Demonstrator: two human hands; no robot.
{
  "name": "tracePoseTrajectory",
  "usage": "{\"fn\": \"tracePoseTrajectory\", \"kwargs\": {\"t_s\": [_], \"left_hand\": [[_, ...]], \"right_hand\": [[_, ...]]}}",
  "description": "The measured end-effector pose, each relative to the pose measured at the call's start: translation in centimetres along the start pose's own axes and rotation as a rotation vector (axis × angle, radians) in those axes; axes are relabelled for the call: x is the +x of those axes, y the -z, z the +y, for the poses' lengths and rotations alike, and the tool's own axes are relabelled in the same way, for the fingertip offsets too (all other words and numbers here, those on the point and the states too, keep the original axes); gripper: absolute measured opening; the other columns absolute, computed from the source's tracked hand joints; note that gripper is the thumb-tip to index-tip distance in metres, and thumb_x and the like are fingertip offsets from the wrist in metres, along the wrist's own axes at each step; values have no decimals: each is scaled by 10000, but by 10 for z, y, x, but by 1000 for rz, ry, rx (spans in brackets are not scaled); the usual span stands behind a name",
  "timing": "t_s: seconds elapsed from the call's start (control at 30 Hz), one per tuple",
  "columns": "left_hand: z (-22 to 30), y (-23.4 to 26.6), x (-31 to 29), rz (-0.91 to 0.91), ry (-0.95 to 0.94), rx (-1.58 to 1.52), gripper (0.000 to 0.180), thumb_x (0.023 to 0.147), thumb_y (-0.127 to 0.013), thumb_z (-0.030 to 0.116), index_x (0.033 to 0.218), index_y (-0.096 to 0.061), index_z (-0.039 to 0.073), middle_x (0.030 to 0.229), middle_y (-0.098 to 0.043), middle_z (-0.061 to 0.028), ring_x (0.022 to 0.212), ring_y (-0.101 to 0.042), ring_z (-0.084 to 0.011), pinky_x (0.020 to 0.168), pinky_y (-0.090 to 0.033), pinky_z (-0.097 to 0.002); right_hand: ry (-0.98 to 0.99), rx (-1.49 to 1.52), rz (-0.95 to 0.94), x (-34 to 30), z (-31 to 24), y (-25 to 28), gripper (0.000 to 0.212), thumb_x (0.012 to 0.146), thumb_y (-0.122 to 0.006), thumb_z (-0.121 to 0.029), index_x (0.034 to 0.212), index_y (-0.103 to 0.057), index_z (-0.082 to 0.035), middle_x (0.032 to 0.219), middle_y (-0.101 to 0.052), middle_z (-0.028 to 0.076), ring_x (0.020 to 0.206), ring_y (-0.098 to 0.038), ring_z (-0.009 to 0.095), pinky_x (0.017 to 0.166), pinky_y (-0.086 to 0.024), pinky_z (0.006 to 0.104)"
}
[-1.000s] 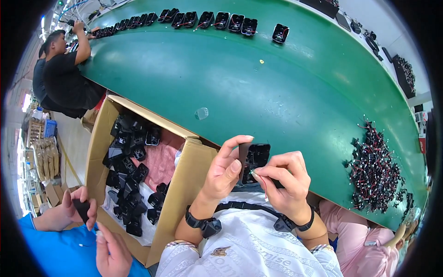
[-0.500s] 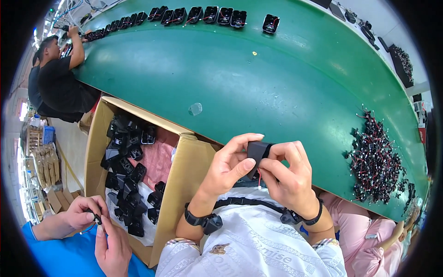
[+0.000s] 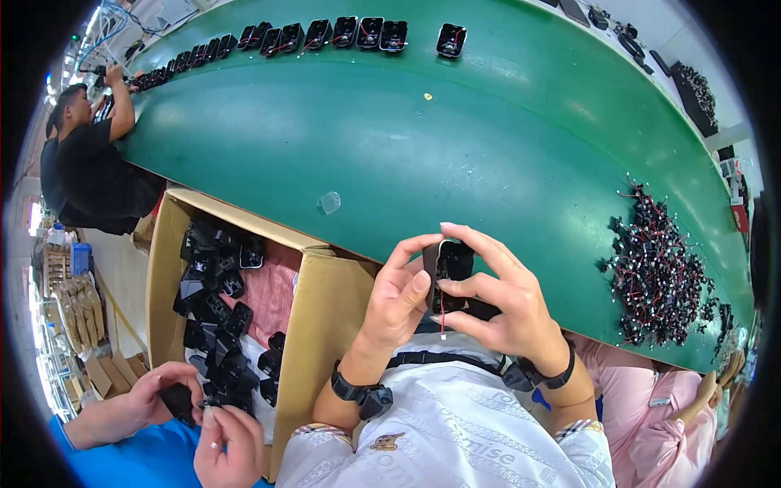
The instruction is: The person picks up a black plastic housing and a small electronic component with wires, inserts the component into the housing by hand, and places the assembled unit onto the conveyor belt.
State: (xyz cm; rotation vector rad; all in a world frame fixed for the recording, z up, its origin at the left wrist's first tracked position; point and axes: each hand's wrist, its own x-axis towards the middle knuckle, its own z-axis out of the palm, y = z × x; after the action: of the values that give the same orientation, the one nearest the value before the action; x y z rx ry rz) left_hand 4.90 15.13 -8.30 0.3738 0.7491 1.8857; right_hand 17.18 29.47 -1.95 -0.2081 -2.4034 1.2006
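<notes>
Above the near edge of the table, my left hand [image 3: 393,293] grips a black plastic housing [image 3: 455,259] by its side, thumb in front. The housing's open inside faces up toward me. My right hand [image 3: 512,294] closes on it from the other side, with the index finger reaching along the far edge and other fingertips pressed at the inside. A short red and white wire [image 3: 442,315] with a small white plug hangs from its lower end. Whatever part lies under the right fingertips is hidden.
A cardboard box [image 3: 321,285] of black housings [image 3: 215,305] stands at left. Wired parts form a heap [image 3: 659,272] on the green table [image 3: 268,138]; housings line its far side [image 3: 344,32]. A co-worker's hands [image 3: 183,407] work at lower left; another person [image 3: 93,159] sits beyond.
The housing has turned so its open inside now faces me. My right fingers have spread from a pinch at its side to reach over it. The view has shifted slightly.
</notes>
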Motion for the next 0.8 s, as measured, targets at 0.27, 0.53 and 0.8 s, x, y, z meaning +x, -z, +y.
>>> {"fn": "tracePoseTrajectory", "kwargs": {"t_s": [0.27, 0.53, 0.8], "left_hand": [[4, -3, 12, 37, 18, 240, 615, 1031, -637, 196, 1548, -331, 64, 1227, -651, -145, 1033, -659, -157, 873, -574, -316], [62, 2, -45, 305, -180, 667, 429, 1016, -572, 71, 1420, -463, -24, 1109, -702, -157, 948, -698, -195, 842, -561, -307], [143, 21, -158, 869, -201, 1348, 187, 947, -664, 78, 1119, -683, 6, 894, -737, -86, 825, -713, -138, 736, -549, -271]], "right_hand": [[-17, 30, -64, 4, 18, 8, 330, 697, -901, -154, 970, -759, -33, 1423, -563, 230, 1248, -608, 407, 986, -533, 472], [75, -464, 211, 147, 143, 70, 227, 798, -831, -161, 949, -753, -11, 1366, -614, 227, 1217, -620, 387, 1061, -462, 417], [-37, -721, 193, 208, 248, 110, 238, 810, -817, -212, 938, -771, -17, 1426, -595, 177, 1217, -623, 368, 1039, -482, 424]]}}
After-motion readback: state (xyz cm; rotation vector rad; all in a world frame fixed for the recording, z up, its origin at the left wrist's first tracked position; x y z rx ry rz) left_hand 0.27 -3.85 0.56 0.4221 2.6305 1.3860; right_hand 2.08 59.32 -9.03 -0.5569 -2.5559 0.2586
